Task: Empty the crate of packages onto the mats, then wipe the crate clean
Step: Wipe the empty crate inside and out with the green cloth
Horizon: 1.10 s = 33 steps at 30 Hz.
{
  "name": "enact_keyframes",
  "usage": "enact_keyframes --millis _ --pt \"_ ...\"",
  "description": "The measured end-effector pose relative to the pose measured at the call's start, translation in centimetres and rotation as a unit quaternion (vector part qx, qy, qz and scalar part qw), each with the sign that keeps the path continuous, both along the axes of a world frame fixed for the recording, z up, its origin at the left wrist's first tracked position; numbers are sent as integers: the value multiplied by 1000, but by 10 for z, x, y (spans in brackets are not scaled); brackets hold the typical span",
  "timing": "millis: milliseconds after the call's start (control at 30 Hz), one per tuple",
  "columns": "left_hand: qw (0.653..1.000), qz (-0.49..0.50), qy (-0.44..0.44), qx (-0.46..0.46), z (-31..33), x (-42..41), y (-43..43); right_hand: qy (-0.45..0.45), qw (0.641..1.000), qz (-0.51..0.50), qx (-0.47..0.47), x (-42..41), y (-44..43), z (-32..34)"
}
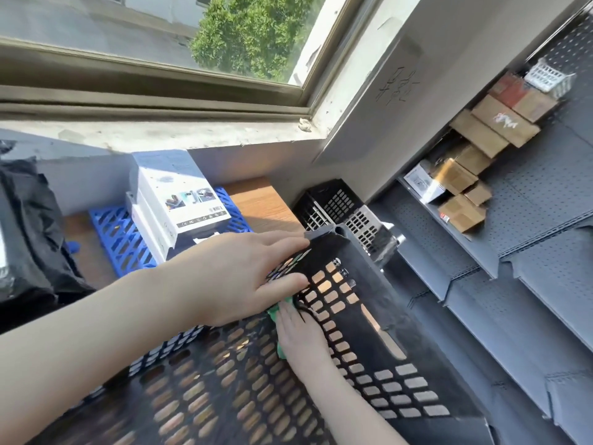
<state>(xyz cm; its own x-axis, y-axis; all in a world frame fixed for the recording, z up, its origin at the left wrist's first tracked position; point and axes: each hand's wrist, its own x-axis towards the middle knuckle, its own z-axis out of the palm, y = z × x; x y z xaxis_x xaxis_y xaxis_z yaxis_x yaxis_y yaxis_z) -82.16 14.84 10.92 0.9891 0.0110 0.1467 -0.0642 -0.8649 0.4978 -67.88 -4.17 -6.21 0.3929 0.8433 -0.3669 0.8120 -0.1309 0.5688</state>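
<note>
- Head view, far left: a black bag [29,226] slumps at the edge of the wooden worktop [260,200].
- Next along, a blue slotted mat [118,239] lies flat on the worktop with white boxes [179,200] stacked on it, catching the sun.
- In comes the left forearm from the lower left. The left hand [237,274] is laid out flat with its fingers straight, reaching to the far corner of the crate's rim. The thumb is spread lower against the perforated wall.
- Tucked just under that hand is a green cloth [275,311], only its edges peeking out.
- The right hand [303,338] comes up from the bottom of the frame, inside the crate. It is palm down, fingers fairly straight and relaxed, pressing the cloth against the crate's inner surface. I cannot tell whether the thumb nips the cloth.
- The crate [362,277] sits nearest the person, just right of the mat. It is black with rows of slots in its floor and walls, and brown shows through them.
- Beyond its far corner stands a second black crate [337,203], against the wall.
- Far right, a grey pegboard shelf [481,252] carries cardboard boxes [462,213].
</note>
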Motion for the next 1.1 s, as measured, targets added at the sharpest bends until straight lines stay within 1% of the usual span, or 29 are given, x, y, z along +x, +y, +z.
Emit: enact_keyframes --millis 33,67,133,167,200,233,300,367,467,567,600,667,767,900,967,1000,1033,1100 --pt "1000 -5 -6 25 -4 0 2 -10 1000 4 5 0 1 9" --pt "999 -8 -22 45 -7 1 3 -17 1000 -17 15 -3 1 18" --pt "995 -11 -54 80 -9 2 3 -19 998 -37 53 -1 -1 42" --pt "994 -12 -46 95 -8 2 1 -5 996 -34 88 2 -3 57" --pt "995 -12 -26 96 -7 2 0 9 993 -22 117 0 -3 77" --pt "996 -10 -2 88 -5 2 -2 0 987 5 161 0 -6 95" --pt "997 -10 2 74 2 1 -3 -56 970 25 235 -3 -14 134" --pt "998 -14 -8 61 1 1 -2 -89 964 26 248 -4 -22 162" --pt "999 -17 -15 44 -3 1 -2 -76 969 18 234 -1 -28 171" --pt "997 -21 -23 65 -4 2 -2 -64 978 52 194 8 -25 145" --pt "997 -20 -19 74 -5 3 -3 -51 984 48 166 10 -21 131" --pt "996 -16 -15 88 -3 3 -4 -16 996 8 90 13 -14 100" --pt "993 -14 -8 113 -3 4 -4 31 999 -16 -24 16 -5 57" --pt "992 -11 -8 128 -9 6 -3 52 997 1 -56 7 -1 20" --pt "992 -7 -13 128 -11 7 -3 42 995 -7 -92 6 2 21" --pt "992 -5 -16 127 -12 7 -3 11 992 10 -123 10 -1 18" --pt "991 -3 -21 129 -14 6 -3 -4 992 13 -122 12 -1 24" --pt "991 3 -61 118 -16 5 -2 -36 996 3 -84 15 -3 44"
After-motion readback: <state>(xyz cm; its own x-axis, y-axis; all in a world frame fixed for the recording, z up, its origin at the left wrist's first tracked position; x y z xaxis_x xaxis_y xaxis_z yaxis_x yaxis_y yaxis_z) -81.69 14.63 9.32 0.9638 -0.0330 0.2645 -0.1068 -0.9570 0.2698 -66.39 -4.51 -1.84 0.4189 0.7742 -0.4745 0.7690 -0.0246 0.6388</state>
